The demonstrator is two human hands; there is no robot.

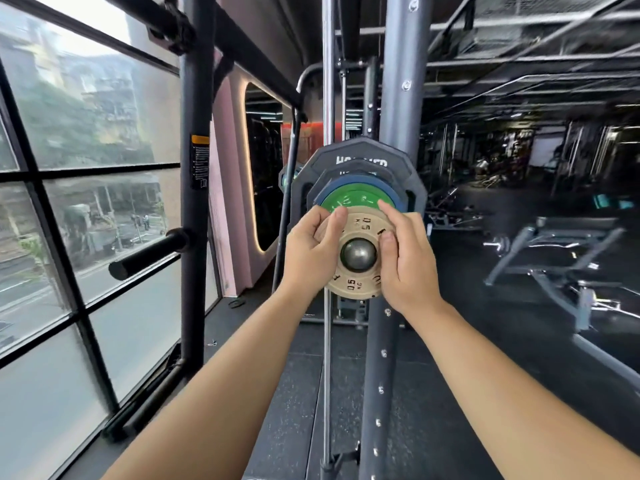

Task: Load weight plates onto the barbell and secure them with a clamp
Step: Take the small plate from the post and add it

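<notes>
Left hand [311,251]: closed on the left rim of the tan plate [351,284], fingers curled behind the edge, one digit lying over the top of the face.
Right hand [405,258]: closed on the opposite rim, thumb pressed flat on the face just beside the bore, fingers wrapped behind the edge.
Task item position: the tan plate sits between the two grips, threaded over the barbell sleeve end [358,254], which shows through its bore.
Reason for hold: gripping opposite rims probably keeps the plate square to the sleeve so it slides without binding.
Beyond the grip: green plate [356,199], then blue plate [329,190], then two black plates [360,157], each wider than the one in front. This order probably puts the heaviest loads inboard.
Step assessment: the tan plate appears to be on the sleeve but not confirmed seated.
Gap to green plate: cannot be determined. The end-on view hides any space between them.
Clamp: not visible anywhere. Its location is unknown.
Bar shaft: hidden behind the plate stack.
Fingertips: concealed behind the tan plate on both sides.
Lettering: black plate text is partly covered. The tan plate reads "05 KG".
Left of the grip: a bare storage peg [149,252] on the rack post.
Background at right: blurred, detail unreadable.
</notes>
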